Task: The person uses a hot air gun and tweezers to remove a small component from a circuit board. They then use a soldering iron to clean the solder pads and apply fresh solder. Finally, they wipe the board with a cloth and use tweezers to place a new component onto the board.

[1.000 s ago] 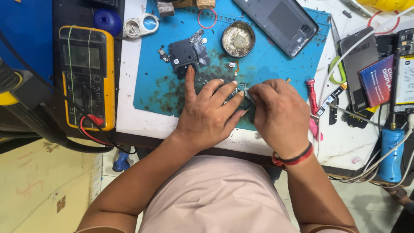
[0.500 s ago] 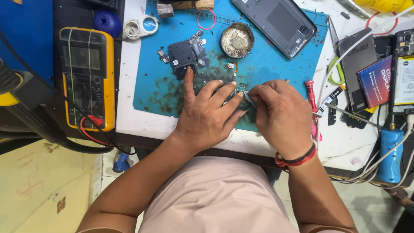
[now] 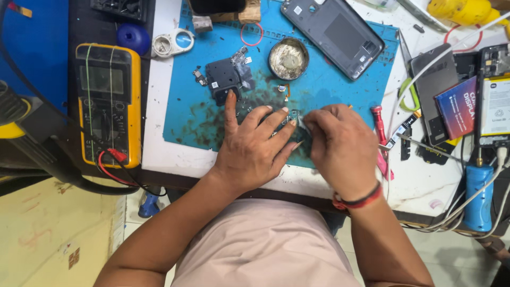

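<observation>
Small phone part [image 3: 295, 121]: on the blue mat [image 3: 186, 101], pinned between both hands, mostly hidden; long axis and heading cannot be told

Left hand [image 3: 254, 151]: flat on the mat, fingers spread, fingertips pressing the part's edge, index stretched toward the black module [image 3: 223, 79]

Right hand [image 3: 342, 146]: clenched around a thin tool, tip at the part; tool itself barely seen

Step, as judged: fine work on the held part; steady pressure and small tool strokes called for

Nearby: round tin [image 3: 288, 57], phone frame [image 3: 333, 33], yellow meter [image 3: 108, 103], red screwdriver [image 3: 379, 127]
</observation>
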